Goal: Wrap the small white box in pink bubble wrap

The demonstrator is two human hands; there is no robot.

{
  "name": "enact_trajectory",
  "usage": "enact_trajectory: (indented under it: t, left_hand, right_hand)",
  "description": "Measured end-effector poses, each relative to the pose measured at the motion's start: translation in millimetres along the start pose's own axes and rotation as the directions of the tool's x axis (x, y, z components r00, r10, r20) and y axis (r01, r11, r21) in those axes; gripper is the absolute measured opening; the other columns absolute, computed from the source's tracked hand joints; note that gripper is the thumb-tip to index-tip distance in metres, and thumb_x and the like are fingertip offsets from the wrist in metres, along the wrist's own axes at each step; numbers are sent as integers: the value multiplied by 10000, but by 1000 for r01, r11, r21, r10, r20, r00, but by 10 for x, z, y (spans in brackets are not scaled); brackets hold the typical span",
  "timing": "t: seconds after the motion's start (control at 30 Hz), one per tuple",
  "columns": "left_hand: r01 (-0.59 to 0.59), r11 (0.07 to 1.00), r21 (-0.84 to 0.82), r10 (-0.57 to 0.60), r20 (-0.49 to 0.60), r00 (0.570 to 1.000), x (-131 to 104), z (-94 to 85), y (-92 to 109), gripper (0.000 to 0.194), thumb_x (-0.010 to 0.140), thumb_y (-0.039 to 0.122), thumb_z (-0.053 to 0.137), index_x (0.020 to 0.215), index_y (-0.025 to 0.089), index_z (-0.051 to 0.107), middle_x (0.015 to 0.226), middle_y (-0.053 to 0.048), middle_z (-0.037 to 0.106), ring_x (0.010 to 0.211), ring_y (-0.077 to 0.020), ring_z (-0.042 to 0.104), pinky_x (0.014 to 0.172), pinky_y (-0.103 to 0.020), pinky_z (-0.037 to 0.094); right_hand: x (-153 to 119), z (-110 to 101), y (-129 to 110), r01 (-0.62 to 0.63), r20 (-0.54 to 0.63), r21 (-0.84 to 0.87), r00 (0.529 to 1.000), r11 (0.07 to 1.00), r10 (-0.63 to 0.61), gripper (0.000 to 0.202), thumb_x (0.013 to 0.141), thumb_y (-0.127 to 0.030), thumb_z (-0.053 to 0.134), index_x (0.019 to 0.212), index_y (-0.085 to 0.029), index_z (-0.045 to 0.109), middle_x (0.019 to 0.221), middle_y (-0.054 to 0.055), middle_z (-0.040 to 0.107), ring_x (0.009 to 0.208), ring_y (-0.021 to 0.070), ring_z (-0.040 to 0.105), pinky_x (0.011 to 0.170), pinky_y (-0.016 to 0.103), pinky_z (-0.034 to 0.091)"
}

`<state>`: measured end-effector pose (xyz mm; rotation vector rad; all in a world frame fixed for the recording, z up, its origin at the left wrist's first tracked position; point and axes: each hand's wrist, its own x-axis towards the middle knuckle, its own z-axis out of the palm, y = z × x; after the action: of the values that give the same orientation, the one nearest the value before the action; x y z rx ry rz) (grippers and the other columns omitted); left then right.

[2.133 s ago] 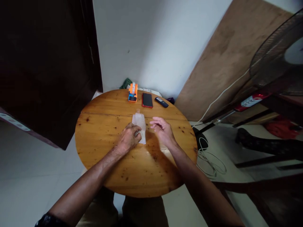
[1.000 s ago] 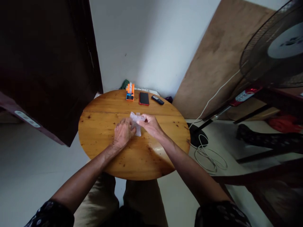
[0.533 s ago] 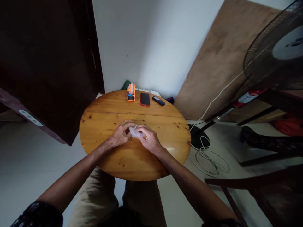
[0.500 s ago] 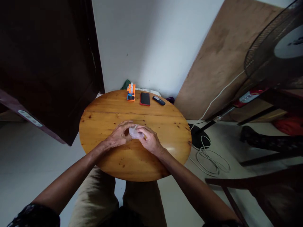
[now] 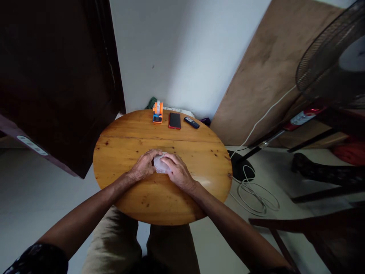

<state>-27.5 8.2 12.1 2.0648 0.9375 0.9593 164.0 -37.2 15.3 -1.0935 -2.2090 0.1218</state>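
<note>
A small, pale, translucent plastic-looking packet (image 5: 161,165) is between my two hands, just above or on the middle of the oval wooden table (image 5: 119,148); I cannot tell whether it touches the wood. My left hand (image 5: 146,164) curls around its left side, with the fingertips at its upper edge. My right hand (image 5: 178,171) grips it from the right, thumb and fingers closed over its top. Parts of the packet are hidden under the fingers, and what is inside it does not show clearly.
Along the table's far side lie an orange tape dispenser (image 5: 157,112), a dark phone with a red edge (image 5: 174,120) and a small black handset (image 5: 191,122). A standing fan (image 5: 327,64) and coiled white cable (image 5: 256,196) are at right, a dark door (image 5: 57,83) at left.
My left hand has closed in on the packet, where a gap showed before. The packet has turned and sits slightly lower, looking flatter and squarer.
</note>
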Motion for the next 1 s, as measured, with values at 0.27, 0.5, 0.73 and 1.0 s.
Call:
enact_trajectory:
  t: [0.27,0.5,0.73,1.0]
  left_hand:
    - [445,889,-106,-427,158,890,125,-151,315,378,755,398,637,1026,140,685,772,-25,680,576,-142,580,540,-250,451]
    - [432,899,75,-438,109,892,316,-234,336,323,789,452,594,827,159,724,768,-49,703,761,-216,638,640,-278,460]
    - [383,775,-503,-279,272,921,231,-242,142,698,674,300,767,1328,170,563,1242,-124,685,1070,-243,658,888,-357,522]
    - [421,673,-608,-386,196,901,202,-131,35,1011,674,242,780,1541,182,265,1387,-193,591,1178,-273,631,935,-402,533]
  right_hand:
    - [214,-164,43,-333,143,567,941,753,308,463,800,-161,595,1261,-205,608,1209,78,693,1062,205,663,953,367,531]
    - [398,-22,190,-582,358,756,750,299,556,276,721,-233,705,992,-181,689,892,23,758,749,160,699,689,271,557]
    - [466,-77,289,-592,360,707,772,386,523,210,742,-349,726,860,-182,680,720,-10,685,539,89,577,449,178,428]
    - [508,-18,356,-490,201,665,844,564,497,260,754,-443,702,838,-198,684,737,-21,653,651,118,565,595,229,445]
